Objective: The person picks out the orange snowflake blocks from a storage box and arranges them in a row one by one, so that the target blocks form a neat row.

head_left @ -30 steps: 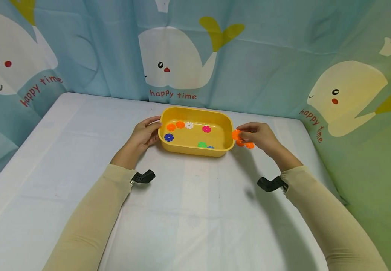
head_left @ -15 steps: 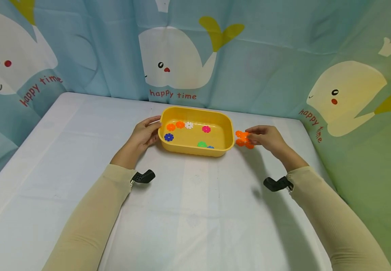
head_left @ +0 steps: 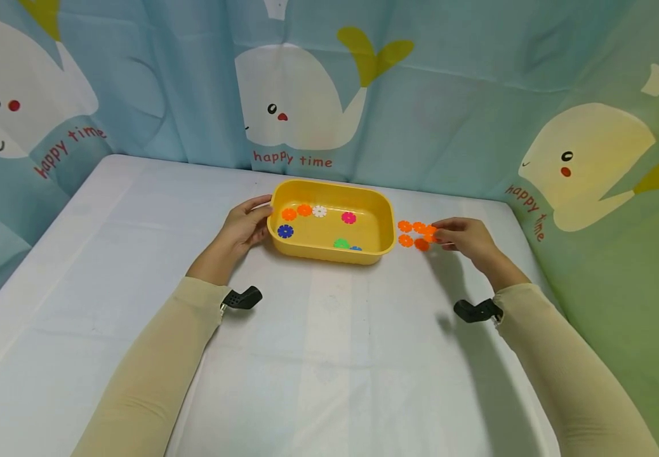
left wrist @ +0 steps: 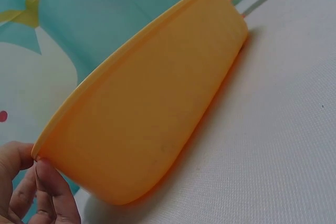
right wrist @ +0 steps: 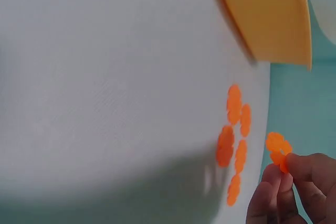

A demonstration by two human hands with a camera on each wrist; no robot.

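A yellow plastic basin [head_left: 320, 255] stands on the table, with my left hand [head_left: 242, 230] at its left end. In the left wrist view, thumb and fingers pinch the basin's rim [left wrist: 126, 51]. Right of the basin, my right hand [head_left: 469, 240] pinches an orange flower-shaped disc [right wrist: 276, 142] by its edge, raised over the table. Several like orange discs [right wrist: 226, 145] lie below it in two short rows. Inside the basin are orange discs [head_left: 289, 214], a white disc [head_left: 319, 211], a pink disc [head_left: 349, 218], a dark blue disc [head_left: 286, 231] and a green disc [head_left: 341, 244]; another blue one is partly hidden.
A white cloth covers the table [head_left: 329, 355]. Behind it and at both sides hangs a blue-green curtain [head_left: 455, 127] printed with whales. Each wrist carries a small black camera, the left camera [head_left: 242, 298] and the right camera [head_left: 478, 311].
My right hand has moved right, away from the basin's right end, uncovering more orange discs on the table. The left hand and basin have stayed in place.
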